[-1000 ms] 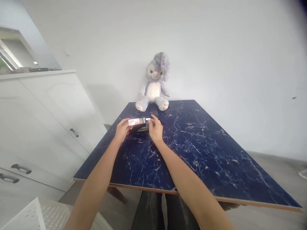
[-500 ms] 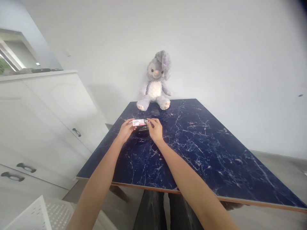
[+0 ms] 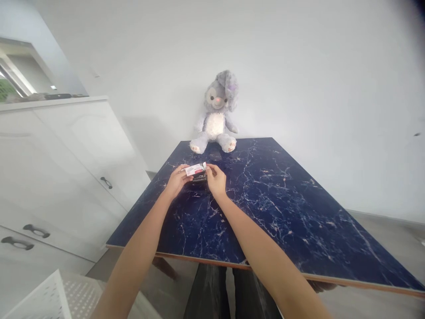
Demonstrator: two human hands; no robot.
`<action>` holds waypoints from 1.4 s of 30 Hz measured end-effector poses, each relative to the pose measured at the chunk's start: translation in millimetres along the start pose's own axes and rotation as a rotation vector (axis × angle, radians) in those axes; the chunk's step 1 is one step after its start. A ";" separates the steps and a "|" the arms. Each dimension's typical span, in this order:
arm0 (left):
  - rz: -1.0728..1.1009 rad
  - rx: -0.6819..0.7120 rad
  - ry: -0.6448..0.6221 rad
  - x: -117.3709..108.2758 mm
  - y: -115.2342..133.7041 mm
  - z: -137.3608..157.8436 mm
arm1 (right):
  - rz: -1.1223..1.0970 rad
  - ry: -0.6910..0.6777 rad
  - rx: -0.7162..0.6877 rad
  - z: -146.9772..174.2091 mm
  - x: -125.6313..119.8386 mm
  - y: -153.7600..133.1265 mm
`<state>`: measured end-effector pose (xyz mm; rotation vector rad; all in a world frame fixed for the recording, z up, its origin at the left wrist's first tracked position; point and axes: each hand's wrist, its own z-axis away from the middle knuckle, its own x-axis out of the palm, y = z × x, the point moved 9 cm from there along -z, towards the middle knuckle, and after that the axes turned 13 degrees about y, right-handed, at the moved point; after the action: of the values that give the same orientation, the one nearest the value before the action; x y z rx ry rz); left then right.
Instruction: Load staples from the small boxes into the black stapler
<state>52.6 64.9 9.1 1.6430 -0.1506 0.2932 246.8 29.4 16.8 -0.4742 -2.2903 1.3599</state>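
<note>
A small white cardboard box [image 3: 194, 169] with red and grey print is held above the table between my two hands. My left hand [image 3: 177, 180] is closed around its left end. At the other end, my right hand [image 3: 216, 179] pinches at the box's right edge with thumb and forefinger, where a white flap and a dark gap seem to show. Just below the box is a black shiny object [image 3: 199, 177], mostly covered by the box and hands, so its kind cannot be made out.
The table [image 3: 265, 212] has a dark blue marbled top. At its far edge a grey plush rabbit [image 3: 215, 117] sits against the wall, a dark flat patch [image 3: 215, 156] before its feet. White cabinets [image 3: 59, 168] stand left, and a white perforated basket [image 3: 78, 294] is low at the left.
The box has tilted, its right end now higher than its left. My right fingers have shifted slightly right along that end, and the flap shows more.
</note>
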 end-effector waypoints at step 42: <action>-0.726 0.577 0.168 -14.5 43.5 11.4 | 0.719 -0.017 -0.153 -9.8 -16.9 22.2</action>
<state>28.1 48.4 45.9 2.1023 0.7080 -0.1010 267.9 38.4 -1.8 -1.4440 -2.3398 1.4789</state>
